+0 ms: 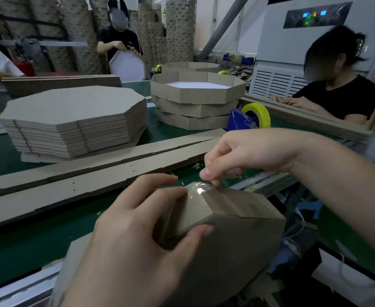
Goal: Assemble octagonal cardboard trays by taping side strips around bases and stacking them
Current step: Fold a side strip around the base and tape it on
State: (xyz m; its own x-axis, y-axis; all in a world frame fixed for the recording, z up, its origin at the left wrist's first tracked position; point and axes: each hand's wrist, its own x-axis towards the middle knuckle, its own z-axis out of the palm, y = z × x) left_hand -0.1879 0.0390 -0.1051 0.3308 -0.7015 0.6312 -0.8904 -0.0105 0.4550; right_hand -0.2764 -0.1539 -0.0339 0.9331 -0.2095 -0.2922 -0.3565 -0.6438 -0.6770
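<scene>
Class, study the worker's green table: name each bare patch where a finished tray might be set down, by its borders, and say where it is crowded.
Widest bare mat: between the near side strips, the table's edge rail and the left hand. A smaller patch lies left of the base stack. Crowded: around the tray stack and tape dispenser.

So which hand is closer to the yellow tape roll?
Right. The right hand is just this side of the yellow tape roll, pinching clear tape. The left hand is lower and further left, gripping the cardboard tray.
</scene>
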